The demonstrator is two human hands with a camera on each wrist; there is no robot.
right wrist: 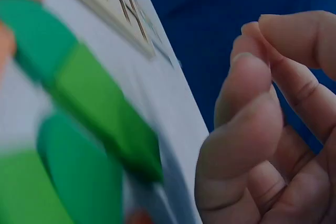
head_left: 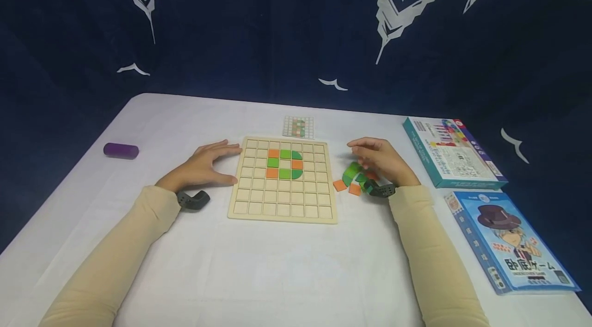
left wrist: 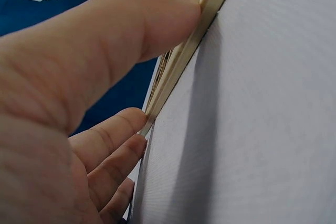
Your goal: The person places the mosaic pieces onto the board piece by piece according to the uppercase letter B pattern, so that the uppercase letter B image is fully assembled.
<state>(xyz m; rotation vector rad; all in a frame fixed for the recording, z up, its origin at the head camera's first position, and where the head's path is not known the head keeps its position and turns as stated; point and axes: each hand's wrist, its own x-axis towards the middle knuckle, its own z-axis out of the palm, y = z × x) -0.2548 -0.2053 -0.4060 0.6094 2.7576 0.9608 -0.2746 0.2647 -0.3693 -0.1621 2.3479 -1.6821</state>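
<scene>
A wooden grid board lies on the white table. Upper middle cells hold orange squares, green squares and dark green rounded pieces, ringing one bare cell. At the board's left edge is my left hand, fingers extended, its thumb against the wooden rim. To the right, my right hand hovers over a loose heap of green pieces and orange squares. Its fingers curl loosely, with nothing visible between them; it partly covers the heap in the head view.
Behind the board lies a small printed pattern card. A purple cylinder rests at the far left. On the right are a teal-sided game box and a blue game box. A dark patterned curtain hangs beyond the table.
</scene>
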